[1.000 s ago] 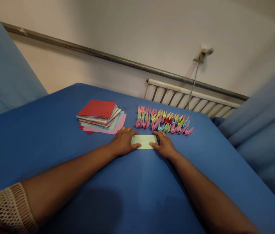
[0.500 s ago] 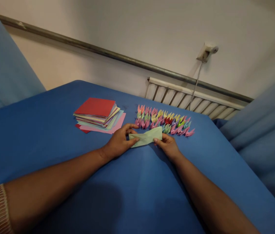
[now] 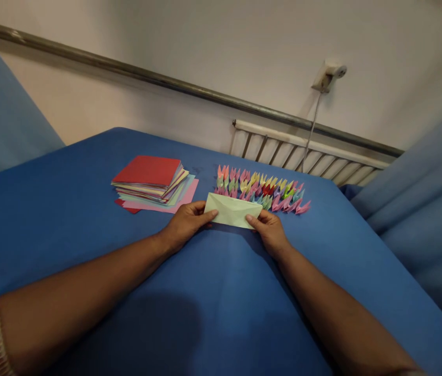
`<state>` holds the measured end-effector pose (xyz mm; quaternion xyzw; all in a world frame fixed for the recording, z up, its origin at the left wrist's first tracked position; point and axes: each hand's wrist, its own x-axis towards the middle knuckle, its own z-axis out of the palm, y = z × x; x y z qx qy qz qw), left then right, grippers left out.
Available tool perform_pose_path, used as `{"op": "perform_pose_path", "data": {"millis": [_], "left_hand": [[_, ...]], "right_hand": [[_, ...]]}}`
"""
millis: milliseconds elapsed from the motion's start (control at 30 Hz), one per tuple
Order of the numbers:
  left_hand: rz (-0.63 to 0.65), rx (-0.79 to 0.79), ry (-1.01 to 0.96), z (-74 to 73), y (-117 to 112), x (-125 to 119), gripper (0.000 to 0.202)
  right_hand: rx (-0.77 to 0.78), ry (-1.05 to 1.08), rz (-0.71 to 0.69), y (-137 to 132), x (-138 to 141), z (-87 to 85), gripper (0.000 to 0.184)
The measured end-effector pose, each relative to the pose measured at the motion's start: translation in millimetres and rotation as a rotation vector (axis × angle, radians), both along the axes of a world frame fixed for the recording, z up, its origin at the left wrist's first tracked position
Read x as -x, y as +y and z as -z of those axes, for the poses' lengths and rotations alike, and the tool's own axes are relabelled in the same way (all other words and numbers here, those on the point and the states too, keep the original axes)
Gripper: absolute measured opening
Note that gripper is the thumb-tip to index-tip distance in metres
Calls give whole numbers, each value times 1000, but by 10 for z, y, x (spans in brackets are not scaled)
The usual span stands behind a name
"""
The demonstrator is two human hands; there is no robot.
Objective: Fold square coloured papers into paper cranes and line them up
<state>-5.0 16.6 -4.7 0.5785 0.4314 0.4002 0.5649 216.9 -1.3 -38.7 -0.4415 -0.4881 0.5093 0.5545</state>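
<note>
A pale green folded paper (image 3: 232,210), a long rectangle with crease lines, is held up off the blue table (image 3: 68,235) between both hands. My left hand (image 3: 184,225) pinches its left end with thumb and fingers. Its right end is pinched by my right hand (image 3: 270,231). Just behind the paper lie rows of small folded paper pieces (image 3: 262,190) in pink, yellow, green and red. A stack of coloured square sheets (image 3: 151,183) with a red one on top lies to the left, beyond my left hand.
The blue cloth covers the whole table, whose far edge meets a pale wall with a metal rail (image 3: 166,82). A white slatted rack (image 3: 307,154) and a wall socket with a cord (image 3: 326,75) stand behind. Blue curtains (image 3: 425,188) hang at both sides.
The green paper lay flat under both hands a second ago. It has since been lifted and turned, and is held up facing me by its two ends.
</note>
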Motion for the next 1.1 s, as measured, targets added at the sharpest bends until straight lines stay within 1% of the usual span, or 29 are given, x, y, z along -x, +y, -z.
{"op": "perform_pose_path", "data": {"millis": [100,200,300,367,500,633,733,833,933,1100], "left_hand": [[-48,-1,-31,-9,0,-11,34],[-92,-24,-10,-4,-10,-21,32],[-62,-63,20,14,-22,-23,31],[-33,-81,35,31,-30,-23,30],[-5,-71,61,46,-64,-50,29],[34,-61,30,32,-117,-108,30],[73,-69,4,39,-136,-136,35],[65,-107,11,67,-138,-147,36],[49,-135,19,96,-139,-155,29],[30,-103,51,114,-156,-167,26]], "right_hand": [[-8,-37,-3,19,-23,32,29],[-27,-122,-31,27,-29,52,30],[-91,-191,-72,11,0,41,29],[-126,-195,-94,-5,31,27,28],[-111,-140,-73,-24,95,19,26],[-101,-50,-39,-52,179,15,24],[-82,29,-45,-93,252,-8,26],[-40,106,-67,-131,303,-27,31],[6,181,-92,-147,319,-16,34],[10,251,-148,-142,298,33,30]]}}
